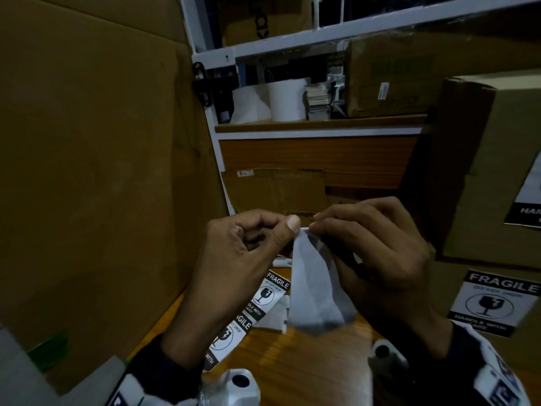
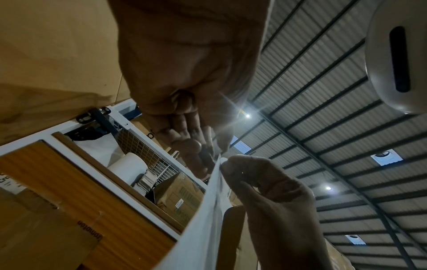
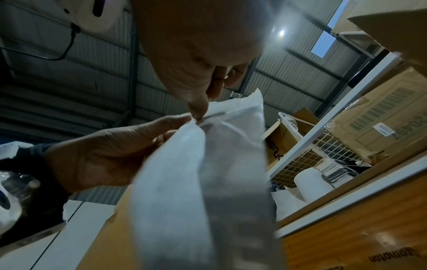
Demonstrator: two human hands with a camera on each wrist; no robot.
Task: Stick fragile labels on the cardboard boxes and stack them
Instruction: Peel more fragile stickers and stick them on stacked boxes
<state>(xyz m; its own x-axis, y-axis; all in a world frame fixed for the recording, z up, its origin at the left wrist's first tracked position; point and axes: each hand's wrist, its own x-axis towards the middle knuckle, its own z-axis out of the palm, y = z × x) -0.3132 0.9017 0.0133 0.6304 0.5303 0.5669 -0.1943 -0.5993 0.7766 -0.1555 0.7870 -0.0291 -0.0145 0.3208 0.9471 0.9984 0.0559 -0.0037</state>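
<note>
- Peeling in progress: a fragile label was held blank side toward the head camera, both hands working its top corner to part the sticker from its backing. This step is a judgement from the two layers seen diverging below the fingertips in the right wrist view.
- Left hand: thumb and forefinger pinched the near layer at the top corner; the other fingers were curled into the palm, holding nothing else. Wrist raised, back of the hand toward the head camera.
- Right hand: fingertips nipped the far layer at the same corner, touching the left thumb tip; the remaining fingers were loosely bent behind the sheet. How firmly it gripped could not be told.
- Label position: hanging freely below both sets of fingertips, above the wooden table, touching nothing but the fingers.
- Method note (judgement): the layers should be drawn apart slowly from the corner, keeping the adhesive face off the fingers and off itself; the thin sheet would likely curl or crease if pulled fast.
- Spare fragile labels: lying flat on the table, below and just left of the hanging sheet.
- Cardboard boxes: a large unlabelled box stood left of the left hand; a labelled box sat on another labelled box right of the right hand.
- Target (judgement): the unlabelled box was probably next for the sticker.
</note>
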